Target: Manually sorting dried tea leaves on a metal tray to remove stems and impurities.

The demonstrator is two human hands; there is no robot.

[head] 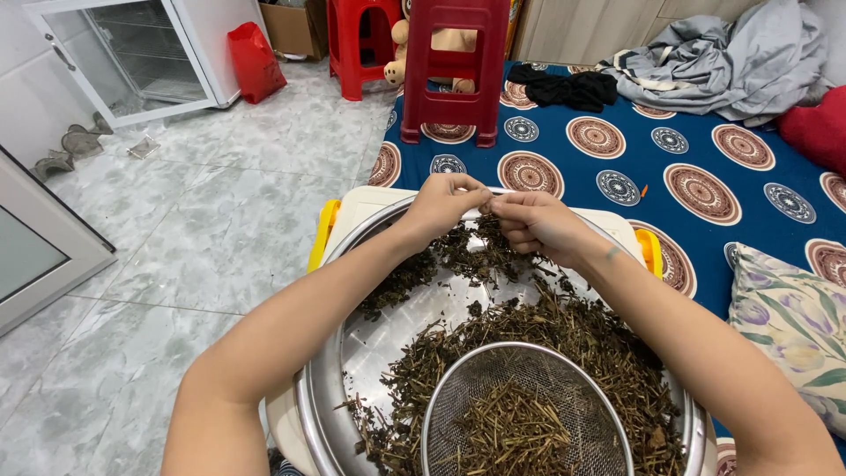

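blue patterned mat point(705, 150), red stool point(454, 66), floral pillow point(793, 322), grey cloth point(723, 62)

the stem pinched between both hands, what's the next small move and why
Probably drop it into the mesh sieve. Both hands, left and right, pinch one thin stem above the steel basin, and the sieve already holds bare stems apart from the leafy pile.

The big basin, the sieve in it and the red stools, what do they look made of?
The big basin looks like polished steel: silvery, with mirror-like reflections. The sieve seems fine metal mesh in a bright metal rim. The red stools look like moulded plastic, glossy and evenly coloured. Both hands pinch a small bit of the dried stems.
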